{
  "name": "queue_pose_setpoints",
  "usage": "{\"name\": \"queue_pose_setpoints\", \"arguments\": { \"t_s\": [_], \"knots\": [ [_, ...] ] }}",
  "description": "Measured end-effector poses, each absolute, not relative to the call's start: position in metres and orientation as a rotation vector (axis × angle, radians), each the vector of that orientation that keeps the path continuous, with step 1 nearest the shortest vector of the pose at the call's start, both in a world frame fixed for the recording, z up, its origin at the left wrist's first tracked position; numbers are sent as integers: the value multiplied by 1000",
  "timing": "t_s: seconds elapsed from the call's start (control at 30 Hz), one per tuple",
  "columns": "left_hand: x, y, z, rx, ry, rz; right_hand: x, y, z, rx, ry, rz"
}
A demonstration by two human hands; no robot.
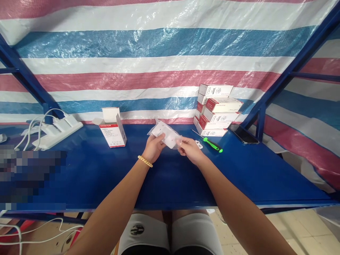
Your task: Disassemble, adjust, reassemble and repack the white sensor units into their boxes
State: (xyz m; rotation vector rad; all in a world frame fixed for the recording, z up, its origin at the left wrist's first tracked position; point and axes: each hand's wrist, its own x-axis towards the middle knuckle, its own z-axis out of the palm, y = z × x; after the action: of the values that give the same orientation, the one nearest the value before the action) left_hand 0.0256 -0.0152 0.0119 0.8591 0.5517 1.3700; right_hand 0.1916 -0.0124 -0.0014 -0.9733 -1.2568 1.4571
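A white device in a clear plastic bag [165,134] is held above the blue table [170,180]. My left hand [154,148] grips its left part, thumb on top. At the bag's right end, the fingers of my right hand [189,148] pinch the plastic. To the left stands an upright white and red box [113,132] with its top flaps open. Just right of my right hand lie a small white part [198,144] and a green and black screwdriver [211,143].
Several white and red boxes [217,117] are stacked at the back right, beside a black phone [243,134]. A white power strip [58,131] with plugs and cables sits at the back left. Blue metal posts and a striped sheet [159,63] bound the table.
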Motion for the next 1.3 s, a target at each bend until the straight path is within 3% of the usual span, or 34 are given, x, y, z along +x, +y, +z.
{"name": "queue_pose_setpoints", "arguments": {
  "t_s": [0.13,0.3,0.5,0.67,0.8,1.0,1.3],
  "knots": [
    [25,-13,18,773,618,1345,192,-11,1,-991,-1092,1352],
    [7,-2,22,591,823,1603,204,-1,4,-926,-830,1308],
    [-28,13,16,605,1422,1663,227,16,5,-900,-517,1216],
    [-23,3,15,1363,2084,1748,225,8,11,-820,-556,1281],
    [3,-14,17,1906,2248,1551,212,-5,16,-762,-675,1493],
    [-1,-15,21,1851,2449,1414,203,-9,14,-740,-667,1569],
    [4,-12,4,2249,2106,821,213,-6,11,-718,-710,1437]
  ]
}}
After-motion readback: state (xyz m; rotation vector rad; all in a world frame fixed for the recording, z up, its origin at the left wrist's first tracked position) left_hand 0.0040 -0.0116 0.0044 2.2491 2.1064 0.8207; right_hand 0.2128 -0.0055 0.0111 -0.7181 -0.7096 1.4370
